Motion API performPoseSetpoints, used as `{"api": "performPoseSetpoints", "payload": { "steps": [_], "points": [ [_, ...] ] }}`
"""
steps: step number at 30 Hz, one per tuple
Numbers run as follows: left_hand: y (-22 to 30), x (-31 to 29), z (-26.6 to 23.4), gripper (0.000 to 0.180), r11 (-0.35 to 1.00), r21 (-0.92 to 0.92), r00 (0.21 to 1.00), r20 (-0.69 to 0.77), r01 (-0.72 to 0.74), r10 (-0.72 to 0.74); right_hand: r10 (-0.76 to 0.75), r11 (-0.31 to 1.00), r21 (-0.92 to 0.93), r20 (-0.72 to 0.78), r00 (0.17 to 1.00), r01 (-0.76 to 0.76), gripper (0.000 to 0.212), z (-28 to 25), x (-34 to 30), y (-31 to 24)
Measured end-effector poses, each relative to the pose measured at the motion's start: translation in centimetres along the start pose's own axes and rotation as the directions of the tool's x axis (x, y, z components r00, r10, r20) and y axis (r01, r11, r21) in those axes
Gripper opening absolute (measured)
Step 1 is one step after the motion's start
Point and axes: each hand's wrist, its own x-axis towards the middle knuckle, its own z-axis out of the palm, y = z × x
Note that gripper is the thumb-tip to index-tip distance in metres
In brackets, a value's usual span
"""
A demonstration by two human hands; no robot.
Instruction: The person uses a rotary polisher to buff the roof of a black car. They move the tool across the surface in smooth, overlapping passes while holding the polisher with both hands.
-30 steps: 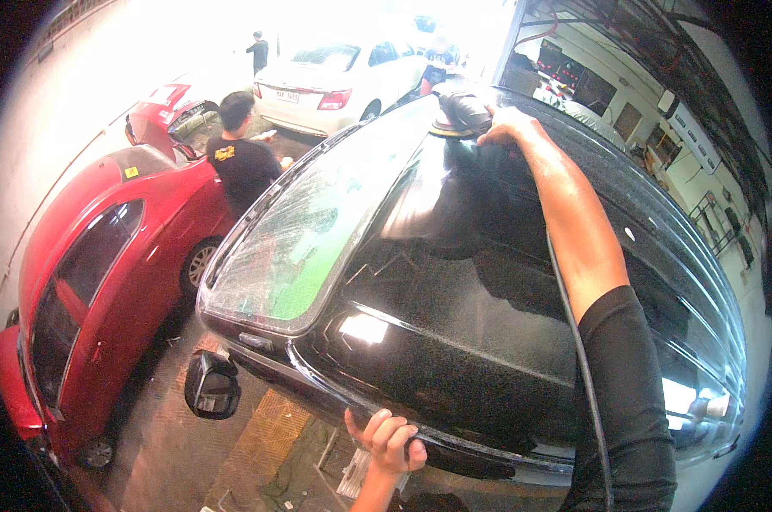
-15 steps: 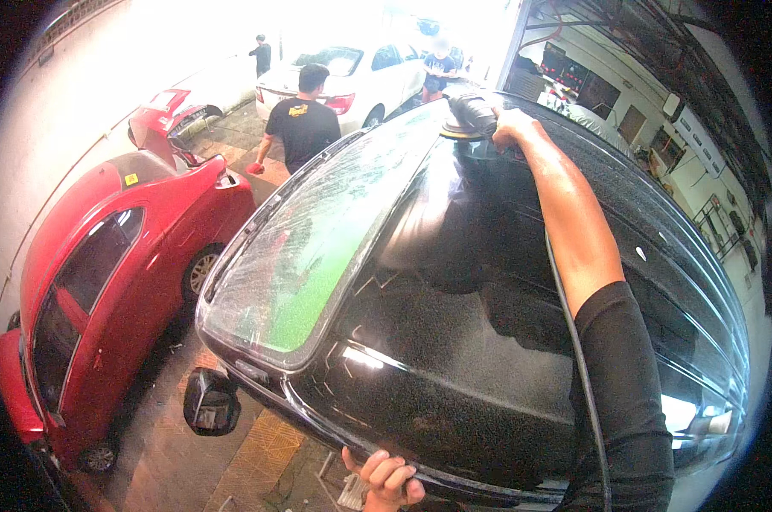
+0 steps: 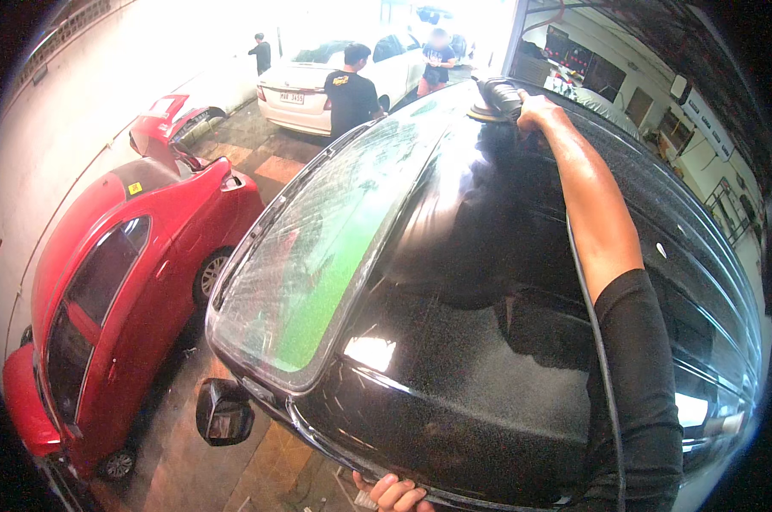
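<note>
At the far side of a black car roof point(image 3: 471, 375), my right hand point(image 3: 533, 111) is wrapped round the handle of a dark polisher point(image 3: 498, 97). Its round pad lies on the roof close to the top edge of the windshield point(image 3: 317, 264). A black power cord point(image 3: 589, 299) runs along my right arm and down past my sleeve. At the near side, my left hand point(image 3: 394, 493) has its fingers curled over the roof's edge; its thumb side and palm are mostly hidden below. Fine pale dust speckles the roof and the windshield glass.
A black side mirror point(image 3: 224, 411) sticks out at the near left. Beyond it stands a red car point(image 3: 138, 299) with body parts opened or removed at one end. A person in a black shirt point(image 3: 352, 96) stands by a white car point(image 3: 305, 98); two more people are farther back.
The polisher and my right hand have shifted slightly right and farther away across the roof. The view has shifted a little. The person in black has turned and moved right, toward the white car.
</note>
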Motion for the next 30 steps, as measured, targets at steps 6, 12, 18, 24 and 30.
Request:
{"api": "performPoseSetpoints", "payload": {
  "steps": [6,12,18,24,30],
  "points": [
    [0.3,0.0,-0.7,0.021,0.999,0.038,0.994,0.106,0.004,-0.008,0.010,1.000,-0.005,0.000,1.000,-0.010,0.113,-1.0,-0.8,2.8],
    [0.7,0.1,-1.0,0.018,0.991,-0.064,0.986,0.126,0.117,-0.109,-0.047,0.991,-0.124,-0.026,0.999,0.044,0.114,-1.7,-4.4,2.3],
    [0.2,-0.6,0.0,0.017,0.991,-0.042,0.992,0.007,0.126,-0.126,-0.074,0.996,-0.050,-0.070,0.995,0.070,0.109,-1.9,-7.4,3.7],
    [0.0,-0.3,0.7,0.018,0.994,-0.067,0.994,-0.057,0.087,-0.091,-0.059,0.998,-0.003,-0.036,0.998,0.059,0.107,-2.0,-10.4,4.3],
    [0.2,0.3,0.7,0.022,0.992,-0.094,0.991,-0.090,0.089,-0.098,-0.087,0.995,0.055,-0.045,0.995,0.089,0.109,-1.5,-12.2,3.6]
  ]
}}
